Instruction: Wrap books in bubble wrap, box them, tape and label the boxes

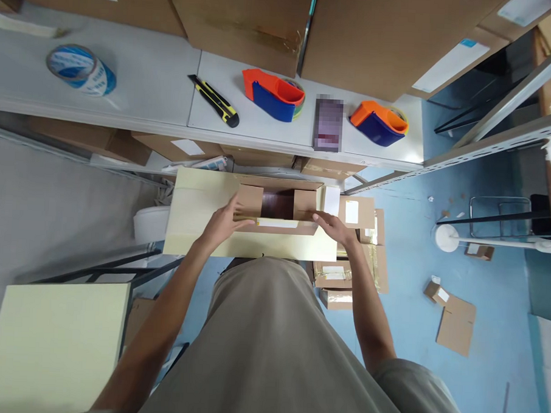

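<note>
A person's two bare hands work at opposite ends of an open cardboard box [297,230] on a cream tabletop [195,209]; the left hand [224,219] is clamped on the box's near left corner – thumb along the near side, fingers spread up the left end – while the right hand [332,226] touches the near right corner, though whether it grips cannot be told. The box lies between them, just in front of the person's shirt [270,328]; its end flaps fold over the opening, a dark gap lies between, and the contents are too dim to make out. On the shelf [148,79] beyond, two orange-and-blue tape dispensers – the left dispenser [273,100] and the right dispenser [378,126] – each carry a roll; a yellow-and-black utility knife [215,101] and a blue-and-white tape roll [97,82] lie farther left; taped cartons [336,271] sit past the table's right end.
</note>
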A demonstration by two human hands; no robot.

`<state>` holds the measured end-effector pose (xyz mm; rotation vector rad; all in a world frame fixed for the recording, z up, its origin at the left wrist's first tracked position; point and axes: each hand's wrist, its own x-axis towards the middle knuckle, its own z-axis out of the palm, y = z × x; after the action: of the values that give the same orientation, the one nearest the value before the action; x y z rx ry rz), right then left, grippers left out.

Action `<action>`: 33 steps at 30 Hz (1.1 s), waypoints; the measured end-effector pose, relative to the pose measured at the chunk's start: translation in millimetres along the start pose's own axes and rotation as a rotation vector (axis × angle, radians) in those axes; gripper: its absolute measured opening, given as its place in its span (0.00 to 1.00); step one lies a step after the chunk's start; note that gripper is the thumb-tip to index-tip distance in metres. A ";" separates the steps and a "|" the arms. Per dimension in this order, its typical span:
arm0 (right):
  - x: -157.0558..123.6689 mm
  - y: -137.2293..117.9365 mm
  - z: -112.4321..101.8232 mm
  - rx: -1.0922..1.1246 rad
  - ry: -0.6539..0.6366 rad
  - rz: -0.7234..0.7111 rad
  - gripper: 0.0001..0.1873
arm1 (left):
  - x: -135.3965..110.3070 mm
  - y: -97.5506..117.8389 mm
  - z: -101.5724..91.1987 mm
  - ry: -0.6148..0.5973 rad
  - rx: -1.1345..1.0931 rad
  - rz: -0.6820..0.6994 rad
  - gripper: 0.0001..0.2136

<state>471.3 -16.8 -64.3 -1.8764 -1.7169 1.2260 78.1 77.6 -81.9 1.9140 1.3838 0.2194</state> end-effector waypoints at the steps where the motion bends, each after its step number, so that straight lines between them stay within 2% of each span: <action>1: -1.0 0.5 0.8 -0.014 0.034 0.036 0.28 | 5.9 -0.3 0.9 0.104 0.029 0.006 0.58; 3: 0.3 1.0 7.3 -0.100 0.164 0.085 0.32 | 17.6 2.0 2.7 0.258 0.115 0.082 0.64; 4: 2.4 1.1 12.0 -0.147 0.240 0.099 0.36 | 22.6 4.3 3.0 0.281 0.161 0.147 0.65; 6: 7.9 1.1 21.2 -0.205 0.352 0.102 0.46 | 29.4 9.5 1.9 0.242 0.236 0.268 0.65; 9: 14.9 0.0 28.4 -0.224 0.391 0.035 0.55 | 30.7 15.6 -3.0 0.201 0.315 0.326 0.63; 14: 21.0 -6.2 25.6 -0.228 0.402 -0.075 0.57 | 25.7 20.9 -11.6 0.236 0.382 0.377 0.62; 17: 22.6 -9.5 23.4 -0.236 0.419 -0.117 0.50 | 24.1 21.2 -11.3 0.217 0.379 0.363 0.52; 22: 17.1 -8.1 29.2 -0.318 0.418 -0.081 0.19 | 16.9 6.7 2.6 0.125 0.249 0.264 0.23; 24: 14.0 -6.2 34.6 -0.339 0.399 -0.048 0.17 | 14.6 -0.6 9.7 0.122 0.171 0.203 0.17; 26: 12.8 -4.8 39.7 -0.345 0.405 -0.025 0.17 | 14.9 -5.7 15.3 0.164 0.104 0.131 0.16; 29: 16.5 -4.9 44.9 -0.323 0.463 0.021 0.17 | 20.5 -9.4 20.2 0.245 -0.002 0.020 0.13; 33: 28.1 -9.2 48.7 -0.272 0.536 0.146 0.14 | 28.5 -12.8 24.9 0.265 -0.121 -0.054 0.10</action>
<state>426.1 -3.7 -96.5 -2.2542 -1.5180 0.4680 93.3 92.5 -115.7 1.7929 1.5549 0.5341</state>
